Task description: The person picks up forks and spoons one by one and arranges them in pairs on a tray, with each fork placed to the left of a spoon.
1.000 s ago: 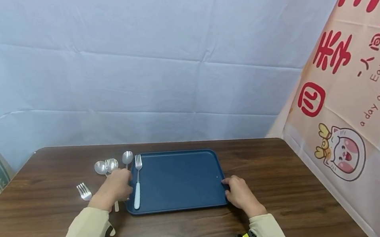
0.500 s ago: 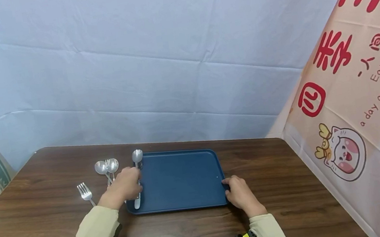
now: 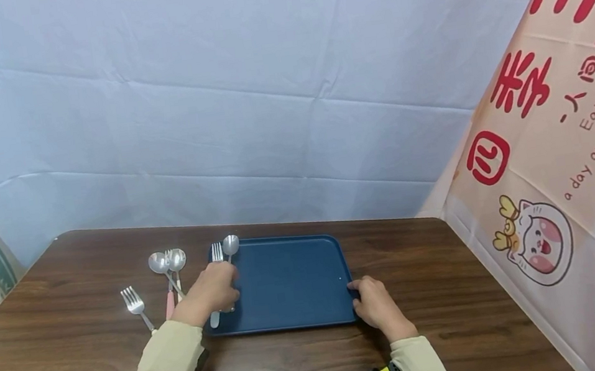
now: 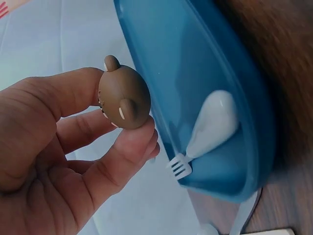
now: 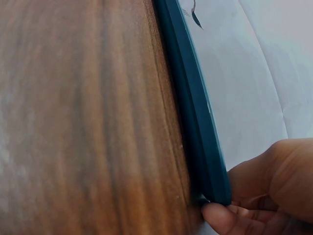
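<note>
In the head view my left hand (image 3: 211, 294) is over the left part of a blue tray (image 3: 287, 281), holding a spoon (image 3: 230, 244) whose bowl points to the far edge. The left wrist view shows its brown animal-shaped handle end (image 4: 124, 98) pinched between thumb and fingers. A fork (image 3: 217, 252) with a white handle (image 4: 215, 122) lies inside the tray along its left side, partly covered by the left hand in the head view. My right hand (image 3: 375, 304) grips the tray's right rim (image 5: 195, 107), with thumb and fingers about the edge.
Left of the tray, a spoon with a pink handle (image 3: 169, 304), another spoon (image 3: 176, 260) and a fork partly behind them lie bunched on the brown table (image 3: 58, 342). Another fork (image 3: 133, 301) lies farther left. A pale cloth (image 3: 244, 123) hangs behind the table.
The left hand has carried the spoon rightward, from the tray's left edge across the white-handled fork to its right side. The right hand and the tray have stayed in place.
</note>
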A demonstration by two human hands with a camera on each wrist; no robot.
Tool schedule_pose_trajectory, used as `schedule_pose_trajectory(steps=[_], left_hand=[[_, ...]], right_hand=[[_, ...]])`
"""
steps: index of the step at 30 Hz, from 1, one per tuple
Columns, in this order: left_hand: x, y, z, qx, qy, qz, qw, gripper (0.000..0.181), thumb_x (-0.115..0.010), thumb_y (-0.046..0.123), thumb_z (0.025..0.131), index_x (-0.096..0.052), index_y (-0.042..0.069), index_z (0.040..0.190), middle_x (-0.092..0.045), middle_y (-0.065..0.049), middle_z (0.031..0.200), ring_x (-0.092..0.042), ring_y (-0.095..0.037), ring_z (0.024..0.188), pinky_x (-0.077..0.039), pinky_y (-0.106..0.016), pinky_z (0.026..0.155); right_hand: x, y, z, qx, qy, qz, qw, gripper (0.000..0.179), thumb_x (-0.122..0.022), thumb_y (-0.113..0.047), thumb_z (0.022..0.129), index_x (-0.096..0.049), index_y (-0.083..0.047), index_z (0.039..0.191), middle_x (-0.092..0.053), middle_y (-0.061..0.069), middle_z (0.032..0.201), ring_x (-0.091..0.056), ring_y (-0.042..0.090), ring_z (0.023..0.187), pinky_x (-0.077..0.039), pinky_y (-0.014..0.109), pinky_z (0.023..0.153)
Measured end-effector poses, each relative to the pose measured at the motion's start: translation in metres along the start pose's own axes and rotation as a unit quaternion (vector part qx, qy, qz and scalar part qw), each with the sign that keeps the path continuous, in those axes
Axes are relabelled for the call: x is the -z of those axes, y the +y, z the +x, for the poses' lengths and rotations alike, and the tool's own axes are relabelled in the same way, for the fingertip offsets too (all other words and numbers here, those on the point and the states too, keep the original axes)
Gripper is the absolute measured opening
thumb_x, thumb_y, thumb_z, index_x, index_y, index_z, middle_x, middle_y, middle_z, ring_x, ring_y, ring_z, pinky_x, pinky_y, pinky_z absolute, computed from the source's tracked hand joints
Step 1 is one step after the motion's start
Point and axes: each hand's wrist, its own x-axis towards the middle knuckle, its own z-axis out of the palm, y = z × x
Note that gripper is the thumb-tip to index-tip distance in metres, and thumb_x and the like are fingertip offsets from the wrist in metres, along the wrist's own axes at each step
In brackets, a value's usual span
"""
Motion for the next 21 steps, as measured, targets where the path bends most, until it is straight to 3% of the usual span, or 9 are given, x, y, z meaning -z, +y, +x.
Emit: schedule_pose_trajectory(steps=[10,18,21], left_hand=[[-0.008,0.001,0.002,0.005,-0.03,0.0,0.9995,0.03,-0.065,-0.005,0.074,-0.062,-0.007,0.104,-0.062,-0.017,0.092,-0.056,-0.021,0.065,-0.048,-0.031,0.055],[-0.013,-0.001,0.001,-0.009,-0.04,0.006,0.9992,0.01,-0.061,-0.007,0.072,-0.063,0.0,0.079,-0.053,-0.004,0.058,-0.051,-0.015,0.048,-0.042,-0.027,0.044],[-0.014,0.0,0.0,-0.009,-0.044,0.004,0.999,0.01,-0.06,-0.007,0.073,-0.06,0.003,0.071,-0.051,-0.003,0.052,-0.049,-0.014,0.043,-0.038,-0.026,0.041]], right_hand=[[0.001,0.0,0.0,-0.006,-0.002,0.004,1.0,0.03,-0.06,0.008,0.081,-0.062,0.009,0.11,-0.057,0.02,0.1,-0.055,0.036,0.101,-0.047,0.044,0.08],[0.0,0.0,0.0,-0.003,0.001,0.002,1.0,0.029,-0.061,0.008,0.08,-0.062,0.009,0.109,-0.057,0.02,0.099,-0.055,0.035,0.1,-0.047,0.044,0.08],[0.0,0.0,0.0,-0.004,0.001,0.003,1.0,0.029,-0.061,0.008,0.08,-0.062,0.009,0.109,-0.057,0.02,0.099,-0.055,0.035,0.1,-0.047,0.044,0.081]])
